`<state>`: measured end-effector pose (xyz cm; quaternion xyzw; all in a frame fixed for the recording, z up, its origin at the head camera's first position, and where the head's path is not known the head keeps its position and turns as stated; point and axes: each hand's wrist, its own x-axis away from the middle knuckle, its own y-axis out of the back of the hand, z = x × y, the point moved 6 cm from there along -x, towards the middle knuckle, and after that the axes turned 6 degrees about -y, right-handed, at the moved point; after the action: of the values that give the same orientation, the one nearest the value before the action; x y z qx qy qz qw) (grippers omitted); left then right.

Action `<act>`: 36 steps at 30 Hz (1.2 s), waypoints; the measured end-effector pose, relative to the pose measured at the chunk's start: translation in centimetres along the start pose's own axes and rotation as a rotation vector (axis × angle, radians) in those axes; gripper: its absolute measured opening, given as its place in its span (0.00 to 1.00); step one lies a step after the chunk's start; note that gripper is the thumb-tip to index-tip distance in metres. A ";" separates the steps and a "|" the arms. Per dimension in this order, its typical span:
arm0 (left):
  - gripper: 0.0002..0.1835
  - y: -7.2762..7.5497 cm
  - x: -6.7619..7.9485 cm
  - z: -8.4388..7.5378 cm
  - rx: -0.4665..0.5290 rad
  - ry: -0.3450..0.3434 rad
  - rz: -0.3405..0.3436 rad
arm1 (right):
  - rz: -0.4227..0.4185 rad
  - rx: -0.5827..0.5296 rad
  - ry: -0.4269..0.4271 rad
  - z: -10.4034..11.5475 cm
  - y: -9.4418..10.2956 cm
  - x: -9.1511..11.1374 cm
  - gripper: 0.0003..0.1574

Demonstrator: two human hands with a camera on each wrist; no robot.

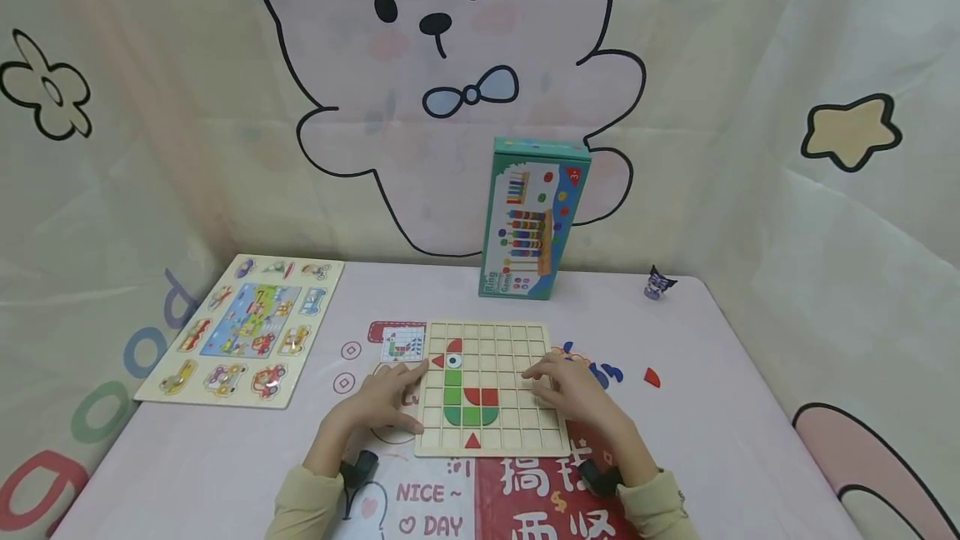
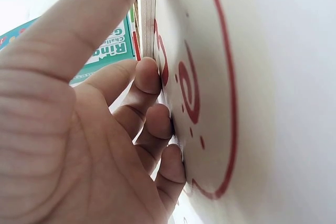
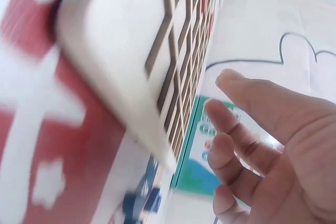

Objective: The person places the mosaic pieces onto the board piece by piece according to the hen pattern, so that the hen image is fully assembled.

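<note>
One left hand (image 1: 384, 399) is touching a wooden grid board (image 1: 481, 349) at left, fingers spread, right hand (image 1: 573, 390) is hovering over its right side, fingers parted

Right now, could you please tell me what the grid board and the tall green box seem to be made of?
The grid board looks like pale wood or fibreboard with a matt finish, judging by its cream face and the tan sides of its grid lines. The tall green box is probably cardboard, printed and perhaps coated: flat panels, straight edges.
</note>
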<state>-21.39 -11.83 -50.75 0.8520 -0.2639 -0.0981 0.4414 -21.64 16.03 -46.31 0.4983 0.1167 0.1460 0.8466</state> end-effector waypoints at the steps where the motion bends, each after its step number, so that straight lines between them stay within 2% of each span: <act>1: 0.53 0.0 0.0 0.0 0.001 0.002 0.000 | -0.006 0.003 -0.016 -0.3 0.2 0.1 0.12; 6: 0.53 -0.2 0.2 0.1 0.005 0.010 -0.001 | -0.035 0.006 -0.078 -1.9 1.0 0.8 0.13; 14: 0.53 -0.4 0.0 0.4 0.005 -0.010 -0.005 | -0.044 0.043 -0.116 -4.5 2.4 1.8 0.13; 19: 0.53 -0.3 0.0 0.3 0.000 -0.010 -0.005 | -0.043 0.021 -0.172 -6.5 3.4 2.7 0.14; 32: 0.54 -0.3 0.0 0.3 0.000 -0.005 -0.003 | -0.087 0.062 -0.225 -10.8 6.1 4.5 0.13; 36: 0.54 -0.2 0.0 0.3 0.000 -0.003 -0.001 | -0.099 0.065 -0.209 -11.9 6.9 4.8 0.12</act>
<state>-21.41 -11.95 -51.03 0.8521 -0.2641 -0.0998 0.4408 -22.15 30.61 -46.17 0.5315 0.0567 0.0475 0.8438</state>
